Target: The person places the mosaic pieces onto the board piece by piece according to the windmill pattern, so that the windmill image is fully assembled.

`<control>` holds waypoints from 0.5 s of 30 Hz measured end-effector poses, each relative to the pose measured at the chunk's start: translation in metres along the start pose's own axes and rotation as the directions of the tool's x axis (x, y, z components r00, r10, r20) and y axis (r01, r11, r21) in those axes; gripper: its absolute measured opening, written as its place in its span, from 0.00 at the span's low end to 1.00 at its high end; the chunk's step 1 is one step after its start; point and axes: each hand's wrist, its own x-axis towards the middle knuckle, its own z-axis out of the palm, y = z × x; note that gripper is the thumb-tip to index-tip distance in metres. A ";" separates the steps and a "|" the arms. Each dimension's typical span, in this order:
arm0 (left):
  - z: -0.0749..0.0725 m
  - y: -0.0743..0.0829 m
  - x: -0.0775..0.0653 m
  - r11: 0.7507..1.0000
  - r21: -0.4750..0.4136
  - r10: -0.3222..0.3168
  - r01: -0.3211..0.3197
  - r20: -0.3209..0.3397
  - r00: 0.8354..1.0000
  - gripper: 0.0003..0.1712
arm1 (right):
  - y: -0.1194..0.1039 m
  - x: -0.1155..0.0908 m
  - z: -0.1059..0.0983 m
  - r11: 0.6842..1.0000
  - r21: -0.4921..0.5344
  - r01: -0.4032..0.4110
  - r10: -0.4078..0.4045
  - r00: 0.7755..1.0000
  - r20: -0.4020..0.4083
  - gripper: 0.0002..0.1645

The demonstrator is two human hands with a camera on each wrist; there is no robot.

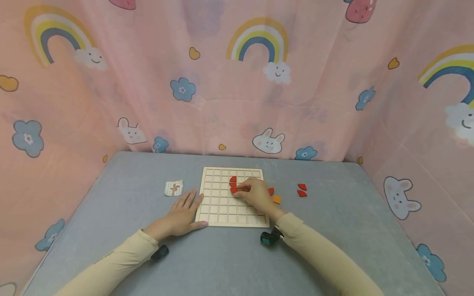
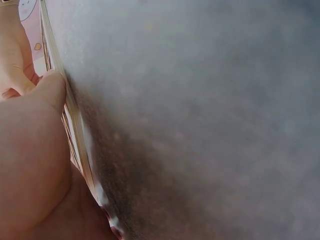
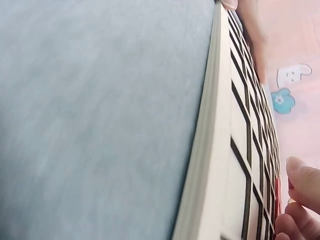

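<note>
A pale wooden grid board lies on the grey table, its square cells marked off by raised strips. My left hand rests at its left side with spread fingers, the thumb touching the front left corner. Over the board, my right hand pinches a small red piece between thumb and fingers, mostly hidden by the fingertips. Red rounded pieces sit in cells just left of those fingertips. In the right wrist view, the thumb is close above the board's red area.
Right of the board lie an orange square, a partly hidden red piece and two red quarter-round pieces. A small card with a pinwheel-like picture on a grid lies to the left. A pink patterned curtain surrounds the table.
</note>
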 end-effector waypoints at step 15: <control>-0.001 0.003 -0.001 1.000 -0.007 0.007 -0.007 -0.010 1.000 0.55 | -0.005 0.005 0.018 1.000 -0.008 0.021 -0.021 1.000 0.006 0.13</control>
